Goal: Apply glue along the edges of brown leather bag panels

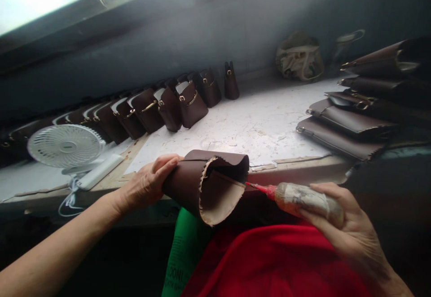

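Observation:
A brown leather bag piece [188,178] is gripped at its left end by my left hand [150,180]. Its open end, with a jagged edge and pale lining, faces right and toward me. My right hand [350,225] is wrapped round a stained glue bottle [305,200] with a red nozzle. The nozzle tip points left, close beside the rim of the opening; whether it touches the rim I cannot tell.
Several brown bags [191,104] stand in rows at the back left, behind a white fan [67,146]. More bag pieces [343,137] are stacked at the right. A cloth bundle [299,56] lies by the wall on the white-covered table [245,126].

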Demonstrator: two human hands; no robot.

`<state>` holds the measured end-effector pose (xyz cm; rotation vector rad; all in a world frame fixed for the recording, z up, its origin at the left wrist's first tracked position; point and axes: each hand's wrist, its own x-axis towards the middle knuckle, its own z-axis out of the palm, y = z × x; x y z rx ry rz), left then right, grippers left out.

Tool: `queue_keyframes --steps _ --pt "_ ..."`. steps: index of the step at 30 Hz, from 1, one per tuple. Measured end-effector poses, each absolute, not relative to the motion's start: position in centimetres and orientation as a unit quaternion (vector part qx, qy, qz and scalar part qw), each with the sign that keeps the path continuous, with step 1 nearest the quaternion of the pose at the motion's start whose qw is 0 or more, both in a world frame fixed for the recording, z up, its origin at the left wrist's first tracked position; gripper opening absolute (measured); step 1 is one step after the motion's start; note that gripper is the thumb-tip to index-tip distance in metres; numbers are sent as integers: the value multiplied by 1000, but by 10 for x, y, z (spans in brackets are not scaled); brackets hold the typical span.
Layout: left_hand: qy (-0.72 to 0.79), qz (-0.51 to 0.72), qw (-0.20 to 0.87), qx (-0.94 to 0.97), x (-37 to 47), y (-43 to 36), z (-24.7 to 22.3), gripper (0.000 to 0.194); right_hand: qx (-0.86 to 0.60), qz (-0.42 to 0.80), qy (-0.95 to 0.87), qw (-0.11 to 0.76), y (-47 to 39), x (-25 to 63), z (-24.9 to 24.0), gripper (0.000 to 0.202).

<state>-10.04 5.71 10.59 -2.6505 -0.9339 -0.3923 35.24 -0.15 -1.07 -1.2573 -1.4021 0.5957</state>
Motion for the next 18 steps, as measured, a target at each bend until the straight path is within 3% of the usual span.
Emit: queue_keyframes --steps 6,18 --pt "-259 -180 177 -932 -99 48 100 100 -493 280 -598 567 -10 343 -13 32" --pt "-268 -199 166 -928 -107 46 85 102 -465 247 -640 560 -5 348 -28 36"
